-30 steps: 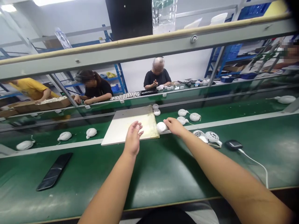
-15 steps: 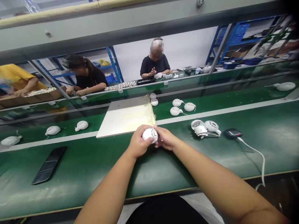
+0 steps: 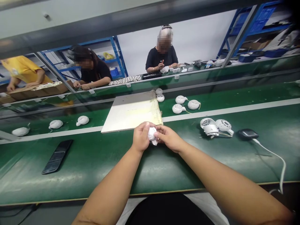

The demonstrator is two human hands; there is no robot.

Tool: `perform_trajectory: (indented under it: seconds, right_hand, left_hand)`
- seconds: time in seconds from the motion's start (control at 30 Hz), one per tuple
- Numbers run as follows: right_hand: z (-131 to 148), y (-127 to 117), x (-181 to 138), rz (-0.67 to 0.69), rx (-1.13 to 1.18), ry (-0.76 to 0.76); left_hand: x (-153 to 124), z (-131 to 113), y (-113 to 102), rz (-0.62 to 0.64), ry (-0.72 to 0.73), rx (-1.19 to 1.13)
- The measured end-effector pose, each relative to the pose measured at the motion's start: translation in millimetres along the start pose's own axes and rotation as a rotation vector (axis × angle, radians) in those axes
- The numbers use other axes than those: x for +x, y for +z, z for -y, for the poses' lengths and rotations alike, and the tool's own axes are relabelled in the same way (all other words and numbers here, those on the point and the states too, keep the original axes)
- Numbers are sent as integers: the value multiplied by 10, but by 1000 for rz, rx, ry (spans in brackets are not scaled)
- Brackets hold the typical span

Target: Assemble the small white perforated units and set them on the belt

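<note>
A small white plastic fan housing [image 3: 152, 134] is held between my two hands, above the green work surface just in front of a white board [image 3: 131, 112]. My left hand [image 3: 141, 137] wraps its left side, thumb pointing up along it. From the right, my right hand [image 3: 170, 137] grips it with the thumb on its near face. A short tab points down toward me from the housing. Its far side is hidden by my fingers. To the right lie white fan parts [image 3: 209, 127] with a grille and thin wires showing.
A black phone [image 3: 57, 157] lies at left. A black case [image 3: 247, 134] with a white cable [image 3: 273, 151] sits at right. Several white round housings [image 3: 178, 108] rest along the belt [image 3: 234, 95]. Co-workers [image 3: 161, 54] sit across, behind a metal rail.
The housing has been turned in my hands: its slotted grille faced right before, and now a smoother face with a downward tab shows. The camera view has shifted slightly.
</note>
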State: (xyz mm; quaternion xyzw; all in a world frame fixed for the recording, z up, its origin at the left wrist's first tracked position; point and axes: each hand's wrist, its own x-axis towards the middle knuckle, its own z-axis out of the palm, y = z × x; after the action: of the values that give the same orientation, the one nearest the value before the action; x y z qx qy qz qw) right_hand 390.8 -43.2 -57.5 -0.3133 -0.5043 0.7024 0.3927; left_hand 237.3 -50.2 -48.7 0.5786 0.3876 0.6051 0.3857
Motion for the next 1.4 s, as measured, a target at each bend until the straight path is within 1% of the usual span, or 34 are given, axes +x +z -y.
perform_trajectory:
  seconds: [0.1, 0.23, 0.27, 0.3, 0.33, 0.4, 0.43, 0.47, 0.5, 0.6, 0.67, 0.77, 0.87, 0.97, 1.0, 1.03, 1.13, 1.17, 1.2, 1.23, 1.27, 1.3, 1.37, 1.4]
  right_hand:
    - [4, 36, -45, 51, 36, 45]
    - [-14, -10, -49, 78, -71, 26]
    - [-14, -34, -37, 62, -106, 27]
    - [-11, -56, -21, 11, -141, 7]
    - [-5, -72, -3, -71, -171, -44]
    - [9, -73, 33, -266, -197, -221]
    - [14, -57, 46, -331, -194, -314]
    - [17, -30, 55, -358, -193, -383]
    - [15, 3, 58, -357, -208, -422]
    - [-6, 100, 32, -354, -363, -455]
    - [-27, 139, -3, -376, -460, -459]
    - [-61, 151, -40, -391, -513, -467]
    - [-76, 120, -28, -409, -545, -463]
    - [-42, 45, 21, -408, -581, -409]
    - [-21, 14, 33, -377, -600, -389]
    - [3, -15, 40, -316, -614, -363]
    - [66, -80, 16, -80, -615, -263]
    - [81, -91, -4, -59, -630, -255]
    - [95, -100, -25, -82, -668, -278]
    - [110, -108, -45, -134, -731, -334]
    - [125, -118, -63, -180, -808, -412]
    - [142, -130, -77, -199, -877, -494]
    - [174, -163, -91, -166, -931, -625]
    - [186, -184, -91, -159, -904, -667]
  left_hand:
    - [9, 18, 1, -101, -69, -78]
    - [36, 56, 27, -134, -185, -217]
    - [40, 51, 39, -149, -205, -246]
    - [42, 39, 54, -164, -222, -271]
    - [38, 22, 75, -172, -236, -291]
    - [13, -18, 132, -155, -277, -312]
    - [-7, -37, 167, -133, -306, -320]
    - [-31, -53, 203, -112, -334, -331]
    - [-57, -66, 239, -93, -357, -343]
    - [-128, -83, 320, -52, -390, -349]
    - [-160, -86, 346, -21, -382, -312]
    - [-182, -85, 360, 1, -336, -206]
    - [-169, -73, 361, 8, -319, -152]
    - [-114, -62, 320, 42, -326, -151]
    - [-89, -63, 291, 35, -296, -135]
    - [-62, -65, 255, 17, -241, -109]
    - [7, -62, 115, -46, -31, -5]
    - [22, -51, 65, -61, 6, 38]
    - [34, -36, 17, -68, 12, 80]
    - [42, -19, -27, -52, -12, 115]
    - [49, -3, -65, -8, -57, 139]
    - [54, 6, -95, 62, -105, 153]
    - [60, -5, -129, 239, -155, 168]
    - [59, -28, -133, 317, -147, 178]
